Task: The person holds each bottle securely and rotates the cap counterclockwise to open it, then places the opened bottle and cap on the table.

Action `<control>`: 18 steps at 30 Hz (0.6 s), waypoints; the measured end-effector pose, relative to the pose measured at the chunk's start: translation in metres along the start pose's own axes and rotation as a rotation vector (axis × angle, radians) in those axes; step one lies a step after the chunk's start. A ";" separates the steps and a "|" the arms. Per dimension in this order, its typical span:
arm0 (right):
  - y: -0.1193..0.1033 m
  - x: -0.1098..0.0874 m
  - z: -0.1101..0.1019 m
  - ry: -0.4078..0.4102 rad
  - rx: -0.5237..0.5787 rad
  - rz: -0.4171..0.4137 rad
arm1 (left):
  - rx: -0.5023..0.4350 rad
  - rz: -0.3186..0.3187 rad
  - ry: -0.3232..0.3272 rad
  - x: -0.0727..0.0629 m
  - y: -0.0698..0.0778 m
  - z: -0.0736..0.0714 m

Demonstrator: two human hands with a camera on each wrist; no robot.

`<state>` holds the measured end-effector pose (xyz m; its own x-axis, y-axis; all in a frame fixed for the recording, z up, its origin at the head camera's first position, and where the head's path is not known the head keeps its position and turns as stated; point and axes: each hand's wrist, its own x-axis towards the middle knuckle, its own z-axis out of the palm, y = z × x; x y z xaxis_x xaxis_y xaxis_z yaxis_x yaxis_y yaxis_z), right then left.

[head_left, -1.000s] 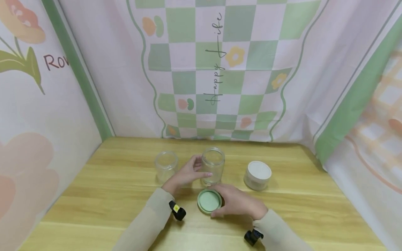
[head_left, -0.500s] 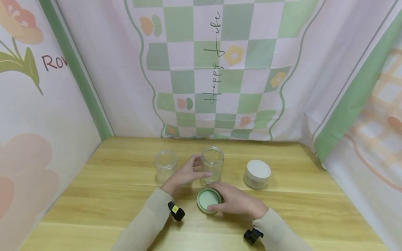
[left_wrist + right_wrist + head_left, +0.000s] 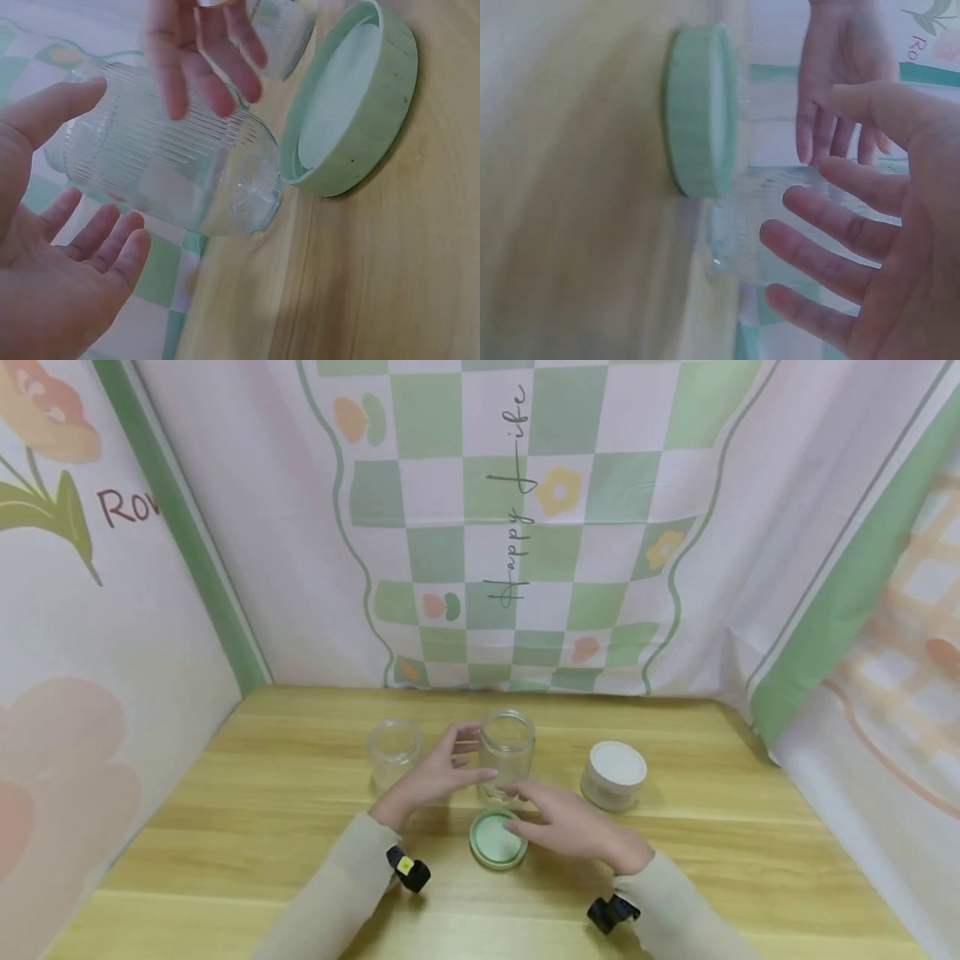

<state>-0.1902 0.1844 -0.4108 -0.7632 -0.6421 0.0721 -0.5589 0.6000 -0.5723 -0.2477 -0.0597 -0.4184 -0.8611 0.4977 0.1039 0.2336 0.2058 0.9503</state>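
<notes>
Across the back, a hanging cloth (image 3: 495, 552) in green and white checks; before it, a wooden tabletop (image 3: 240, 835). Above the wood, left hand (image 3: 438, 768) with thumb and fingers spread, gripping nothing; right hand (image 3: 570, 827) likewise released, fingers parted. Next, the tall clear jar (image 3: 513, 757), upright, just beside the left fingers, contact impossible to tell. To its left, a shorter clear jar (image 3: 393, 760); to its right, a squat white-lidded jar (image 3: 613, 781). Smallest, the green lid (image 3: 491, 845), flat in front of the tall one, apart from the right fingers.
</notes>
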 end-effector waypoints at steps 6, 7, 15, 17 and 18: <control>-0.003 -0.001 -0.014 0.080 -0.033 -0.045 | 0.019 0.023 0.032 -0.004 0.005 -0.002; -0.003 -0.001 -0.016 0.091 -0.044 -0.051 | 0.022 0.027 0.040 -0.005 0.006 -0.003; -0.007 -0.007 -0.028 0.151 -0.099 -0.061 | 0.011 0.082 0.065 -0.013 0.014 -0.005; -0.006 -0.010 -0.033 0.158 -0.116 -0.061 | 0.009 0.115 0.062 -0.013 0.016 -0.004; -0.006 -0.011 -0.035 0.159 -0.120 -0.059 | 0.010 0.134 0.055 -0.014 0.017 -0.004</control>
<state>-0.1904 0.2046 -0.3795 -0.7645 -0.5999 0.2360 -0.6313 0.6225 -0.4626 -0.2335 -0.0659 -0.4025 -0.8454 0.4740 0.2462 0.3527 0.1491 0.9238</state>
